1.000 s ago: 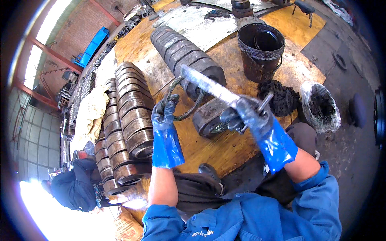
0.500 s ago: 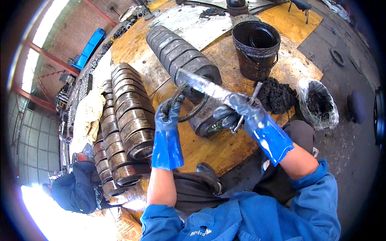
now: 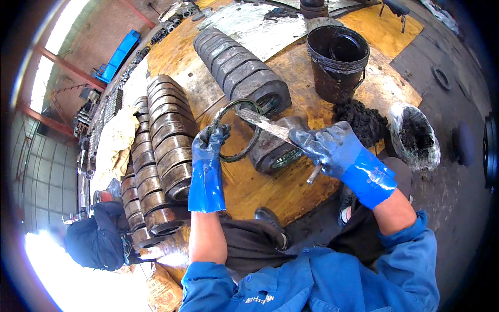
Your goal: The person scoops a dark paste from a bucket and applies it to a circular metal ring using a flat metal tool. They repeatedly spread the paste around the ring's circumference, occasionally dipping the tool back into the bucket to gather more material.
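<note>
My left hand (image 3: 210,139), in a blue rubber glove with a dark-smeared palm, pinches a thin dark ring (image 3: 244,153) at its left side and holds it up. My right hand (image 3: 332,150), gloved alike, is closed round a flat, pale metal scraper-like blade (image 3: 266,125). Its tip reaches into the ring's upper part, near the rim; whether they touch I cannot tell. A short metal rod end (image 3: 314,174) sticks out below the right fingers. Behind the ring lies a short thick steel cylinder (image 3: 270,155), partly hidden by the blade and right hand.
Grooved steel rollers lie in rows to the left (image 3: 171,138) and ahead (image 3: 239,67). A black-coated bucket (image 3: 332,86), a heap of black greasy matter (image 3: 361,123) and a plastic-lined container (image 3: 434,155) stand to the right. Another person (image 3: 96,242) bends over at the lower left.
The ring has turned to face me, showing as a full loop. The right hand has drawn slightly right and down, and the blade, blurred before, now points into the ring.
</note>
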The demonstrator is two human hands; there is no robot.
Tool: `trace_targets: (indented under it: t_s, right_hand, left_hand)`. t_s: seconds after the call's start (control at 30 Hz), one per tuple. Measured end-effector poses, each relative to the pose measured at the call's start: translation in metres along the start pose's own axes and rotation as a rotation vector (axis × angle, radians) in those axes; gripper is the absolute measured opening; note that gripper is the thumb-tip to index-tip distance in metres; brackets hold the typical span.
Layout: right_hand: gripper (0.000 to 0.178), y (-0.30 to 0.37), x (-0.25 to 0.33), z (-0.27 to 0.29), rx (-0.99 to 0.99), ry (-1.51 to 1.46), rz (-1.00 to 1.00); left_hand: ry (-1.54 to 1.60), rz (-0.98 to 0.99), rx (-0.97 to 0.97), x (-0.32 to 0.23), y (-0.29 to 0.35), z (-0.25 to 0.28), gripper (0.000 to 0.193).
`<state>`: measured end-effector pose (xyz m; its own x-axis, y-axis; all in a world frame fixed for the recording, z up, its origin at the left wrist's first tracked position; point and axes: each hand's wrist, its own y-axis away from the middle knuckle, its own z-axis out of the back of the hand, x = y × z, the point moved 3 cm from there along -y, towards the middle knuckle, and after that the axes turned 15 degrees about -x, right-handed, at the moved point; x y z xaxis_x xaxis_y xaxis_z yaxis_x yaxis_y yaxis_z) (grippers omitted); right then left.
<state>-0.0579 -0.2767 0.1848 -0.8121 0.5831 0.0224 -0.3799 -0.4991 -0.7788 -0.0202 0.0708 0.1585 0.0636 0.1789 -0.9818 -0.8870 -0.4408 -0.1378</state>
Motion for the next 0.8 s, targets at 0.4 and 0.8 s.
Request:
trace_targets:
  t_s: [0.4,0.8]
  right_hand:
    - [0.056,-0.02,0.009,0.009,0.11,0.09,-0.031]
    - [0.058,-0.002,-0.014,-0.011,0.126,-0.071,-0.27]
  left_hand:
    - [-0.117,-0.063,0.005,-0.006,0.011,-0.006,0.026]
    - [-0.031,-0.03,0.089,-0.002,0.01,-0.007,0.027]
